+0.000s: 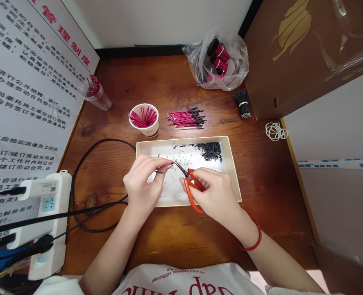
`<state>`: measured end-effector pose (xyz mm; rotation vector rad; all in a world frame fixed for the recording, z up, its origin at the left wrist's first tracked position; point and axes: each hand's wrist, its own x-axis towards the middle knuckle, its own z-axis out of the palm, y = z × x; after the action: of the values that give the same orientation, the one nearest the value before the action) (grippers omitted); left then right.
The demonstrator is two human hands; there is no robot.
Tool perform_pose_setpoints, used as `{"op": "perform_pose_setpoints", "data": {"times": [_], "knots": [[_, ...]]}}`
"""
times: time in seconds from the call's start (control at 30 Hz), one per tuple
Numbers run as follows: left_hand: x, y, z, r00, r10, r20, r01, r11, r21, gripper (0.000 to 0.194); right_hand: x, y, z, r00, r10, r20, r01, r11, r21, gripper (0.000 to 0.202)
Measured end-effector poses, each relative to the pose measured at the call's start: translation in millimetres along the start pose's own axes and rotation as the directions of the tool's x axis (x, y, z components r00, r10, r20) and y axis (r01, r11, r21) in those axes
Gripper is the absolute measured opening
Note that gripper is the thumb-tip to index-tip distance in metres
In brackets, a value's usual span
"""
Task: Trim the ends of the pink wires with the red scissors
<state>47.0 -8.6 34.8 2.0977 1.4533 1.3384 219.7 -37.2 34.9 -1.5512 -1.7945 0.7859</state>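
Observation:
My left hand (146, 180) is over the left part of a shallow cream box (234, 176), pinching a thin black wire (158, 171) between thumb and fingers. My right hand (214, 190) grips orange-handled scissors (194, 205), whose narrow tips point left and meet the wire end near my left fingertips. Inside the box lies a heap of short black pieces (211, 151) at the back right, with tiny bits scattered around it. Behind the box, a row of pink wires with black ends (186, 119) lies beside a paper cup (150, 130) full of pink wires.
A plastic cup (100, 99) leans at the back left. At the back right are a clear bag of wire bundles (200, 73), a tied black bundle (242, 103) and white bands (276, 131). A power strip (60, 213) and black cables (73, 180) occupy the left.

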Motion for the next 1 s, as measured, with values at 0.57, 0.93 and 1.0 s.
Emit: {"op": "perform_pose_setpoints", "data": {"times": [0.57,0.93,1.0], "knots": [[-0.5,-0.1,1.1,1.0,0.01,-0.01,-0.01,1.0,-0.009,0.016,0.0,-3.5,0.2,1.0,0.007,-0.014,-0.007,1.0,0.013,0.041],[-0.2,-1.4,1.1,0.998,0.062,-0.008,-0.062,0.998,0.006,0.019,2.3,-1.0,-0.1,1.0,-0.007,-0.001,0.007,0.999,0.036,0.052],[-0.2,-1.6,1.1,0.998,0.066,-0.009,-0.065,0.998,0.006,0.019,2.4,-1.2,-0.3,1.0,-0.011,-0.004,0.012,0.999,0.046,0.054]]}}
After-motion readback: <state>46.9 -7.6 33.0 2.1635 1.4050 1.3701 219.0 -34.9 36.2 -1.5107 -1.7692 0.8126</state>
